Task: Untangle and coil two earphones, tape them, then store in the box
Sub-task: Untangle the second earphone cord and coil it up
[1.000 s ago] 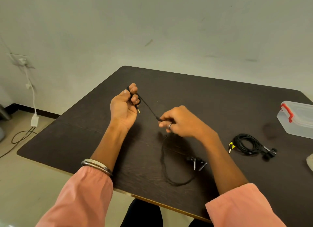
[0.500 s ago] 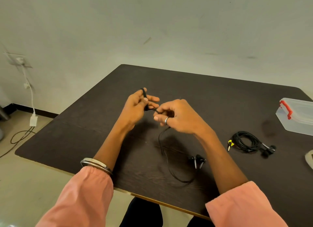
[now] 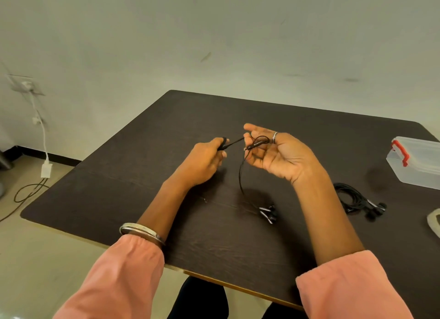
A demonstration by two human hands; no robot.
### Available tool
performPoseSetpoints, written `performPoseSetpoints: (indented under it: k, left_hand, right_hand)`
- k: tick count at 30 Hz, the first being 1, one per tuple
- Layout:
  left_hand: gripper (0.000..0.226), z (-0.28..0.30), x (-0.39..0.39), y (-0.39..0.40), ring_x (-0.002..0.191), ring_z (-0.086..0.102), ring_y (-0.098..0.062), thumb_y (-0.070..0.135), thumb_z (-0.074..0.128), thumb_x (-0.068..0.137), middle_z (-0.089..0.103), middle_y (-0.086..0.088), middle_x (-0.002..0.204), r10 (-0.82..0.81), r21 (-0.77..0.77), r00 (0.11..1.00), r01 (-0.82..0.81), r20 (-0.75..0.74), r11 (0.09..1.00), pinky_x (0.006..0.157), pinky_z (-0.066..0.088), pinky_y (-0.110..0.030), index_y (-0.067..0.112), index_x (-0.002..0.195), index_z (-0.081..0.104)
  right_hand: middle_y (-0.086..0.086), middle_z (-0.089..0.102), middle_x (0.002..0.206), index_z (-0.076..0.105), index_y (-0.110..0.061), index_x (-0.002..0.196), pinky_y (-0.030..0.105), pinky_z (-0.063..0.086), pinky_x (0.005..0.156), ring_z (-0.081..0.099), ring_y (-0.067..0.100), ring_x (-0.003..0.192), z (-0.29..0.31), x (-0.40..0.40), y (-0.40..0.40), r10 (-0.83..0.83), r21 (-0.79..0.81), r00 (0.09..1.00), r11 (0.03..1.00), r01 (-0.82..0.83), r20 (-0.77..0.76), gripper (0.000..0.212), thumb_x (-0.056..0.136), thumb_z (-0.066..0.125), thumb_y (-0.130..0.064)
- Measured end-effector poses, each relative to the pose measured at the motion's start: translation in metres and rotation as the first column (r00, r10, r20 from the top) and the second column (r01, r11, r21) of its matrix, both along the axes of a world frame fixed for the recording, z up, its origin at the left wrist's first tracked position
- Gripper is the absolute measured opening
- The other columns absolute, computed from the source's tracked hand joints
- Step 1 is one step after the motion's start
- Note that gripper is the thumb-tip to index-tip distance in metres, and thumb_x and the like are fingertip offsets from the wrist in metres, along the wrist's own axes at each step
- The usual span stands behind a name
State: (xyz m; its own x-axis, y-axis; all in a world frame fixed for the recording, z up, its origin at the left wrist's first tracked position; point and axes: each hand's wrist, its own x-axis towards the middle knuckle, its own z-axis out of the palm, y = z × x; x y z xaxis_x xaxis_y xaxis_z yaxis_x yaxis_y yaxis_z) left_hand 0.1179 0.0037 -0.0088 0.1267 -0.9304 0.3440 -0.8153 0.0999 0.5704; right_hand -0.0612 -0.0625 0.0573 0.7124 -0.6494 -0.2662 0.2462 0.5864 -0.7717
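Black earphone cord (image 3: 234, 142) stretches from pinching left grip (image 3: 204, 160) to right grip (image 3: 278, 156), curled round its loop.

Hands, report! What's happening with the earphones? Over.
Left hand and right hand hold earphone cable. Its earbuds on table. Other earphone coiled near box. Nothing blocking.

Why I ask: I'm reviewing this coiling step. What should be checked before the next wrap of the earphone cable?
1. Left hand holds the cable taut: ok.
2. Loop sits round the right hand fingers: ok.
3. Earbuds lie free on the table, unsnagged: ok.
4. Second earphone lies coiled, apart: ok.
5. Box open for storing: not ok, lid looks on.
6. Tape at hand: cannot tell; a whitish object is cut off by the frame's right edge.
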Motion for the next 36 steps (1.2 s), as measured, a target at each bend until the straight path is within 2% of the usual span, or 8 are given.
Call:
performPoseSetpoints:
  k: [8, 11, 13, 15, 20, 24, 27, 36]
  left_hand:
    - [0.045, -0.005, 0.016, -0.008, 0.081, 0.06, -0.03, 0.002, 0.05, 0.092, 0.066, -0.014, 0.089, 0.338, -0.034, 0.941, -0.338, -0.018, 0.94, 0.078, 0.047, -0.04, 0.0, 0.136, 0.042]
    - [0.035, 0.002, 0.01, -0.011, 0.063, 0.05, -0.011, 0.019, 0.051, 0.096, 0.06, 0.003, 0.064, 0.359, 0.043, 0.797, -0.388, -0.486, 0.92, 0.066, 0.041, -0.025, 0.002, 0.127, 0.056]
    - [0.03, 0.005, 0.006, -0.002, 0.063, 0.05, -0.006, 0.01, 0.045, 0.098, 0.058, 0.001, 0.074, 0.293, -0.022, 0.867, -0.329, -0.403, 0.944, 0.06, 0.039, -0.012, 0.001, 0.126, 0.053]
    - [0.026, 0.002, 0.008, 0.005, 0.067, 0.052, -0.005, 0.006, 0.04, 0.1, 0.057, 0.001, 0.078, 0.227, -0.071, 0.929, -0.258, -0.294, 0.964, 0.061, 0.041, -0.009, 0.005, 0.123, 0.053]
    - [0.024, -0.004, 0.006, 0.001, 0.062, 0.05, -0.007, 0.008, 0.041, 0.101, 0.053, 0.011, 0.059, 0.0, 0.05, 0.882, 0.027, -0.472, 0.998, 0.07, 0.04, -0.03, 0.017, 0.101, 0.063]
    - [0.025, -0.005, 0.003, 0.001, 0.063, 0.05, -0.008, 0.011, 0.04, 0.102, 0.053, 0.012, 0.058, -0.006, 0.086, 0.873, 0.054, -0.488, 0.995, 0.07, 0.041, -0.032, 0.018, 0.101, 0.063]
    - [0.022, -0.004, 0.005, 0.003, 0.062, 0.052, -0.009, 0.014, 0.042, 0.101, 0.056, 0.009, 0.06, -0.003, 0.045, 0.895, 0.026, -0.445, 0.999, 0.068, 0.043, -0.034, 0.019, 0.1, 0.063]
    - [0.02, -0.003, 0.005, 0.002, 0.058, 0.054, 0.006, 0.01, 0.043, 0.1, 0.06, 0.005, 0.068, 0.091, -0.084, 0.979, -0.108, -0.184, 0.991, 0.058, 0.039, -0.007, 0.005, 0.111, 0.059]
  right_hand:
    - [0.01, 0.063, 0.084, 0.064, -0.006, 0.111, 0.018, 0.036, 0.039, 0.036, 0.007, 0.041, 0.005, -0.013, -0.01, -0.051, -0.246, 0.987, 0.965, 0.087, 0.149, 0.028, 0.087, 0.052, 0.001]
    - [0.008, 0.069, 0.095, 0.067, -0.015, 0.111, 0.024, 0.049, 0.053, 0.059, 0.012, 0.063, -0.007, -0.009, -0.015, -0.489, -0.887, 0.853, 0.456, 0.073, -0.181, 0.025, 0.09, 0.06, -0.004]
    - [0.002, 0.069, 0.105, 0.066, -0.021, 0.115, 0.037, 0.055, 0.077, 0.065, 0.018, 0.092, -0.02, -0.005, -0.021, -0.757, -0.987, 0.636, 0.072, -0.143, -0.148, 0.025, 0.093, 0.057, -0.012]
    - [0.005, 0.068, 0.104, 0.067, -0.02, 0.114, 0.043, 0.052, 0.08, 0.063, 0.025, 0.096, -0.027, -0.003, -0.027, -0.804, -0.989, 0.593, -0.046, -0.141, -0.047, 0.025, 0.095, 0.053, -0.014]
    - [0.008, 0.05, 0.137, 0.057, -0.016, 0.13, 0.044, 0.026, 0.092, 0.037, 0.03, 0.123, -0.041, -0.005, -0.04, -0.915, -0.908, 0.313, 0.113, -0.402, -0.253, 0.047, 0.086, 0.054, 0.0]
    - [0.004, 0.054, 0.136, 0.056, -0.012, 0.131, 0.044, 0.031, 0.1, 0.042, 0.026, 0.126, -0.03, 0.004, -0.022, -0.74, -0.98, 0.67, -0.089, -0.181, -0.056, 0.05, 0.082, 0.051, -0.007]
    - [-0.001, 0.062, 0.127, 0.055, -0.015, 0.133, 0.031, 0.041, 0.102, 0.053, 0.014, 0.12, -0.027, 0.02, 0.0, -0.476, -0.997, 0.876, 0.063, -0.054, -0.078, 0.045, 0.091, 0.058, -0.03]
    - [0.007, 0.073, 0.085, 0.064, -0.008, 0.12, 0.018, 0.05, 0.053, 0.06, 0.004, 0.052, -0.032, 0.025, -0.002, -0.451, -0.897, 0.864, 0.442, -0.002, -0.224, 0.032, 0.089, 0.063, -0.003]
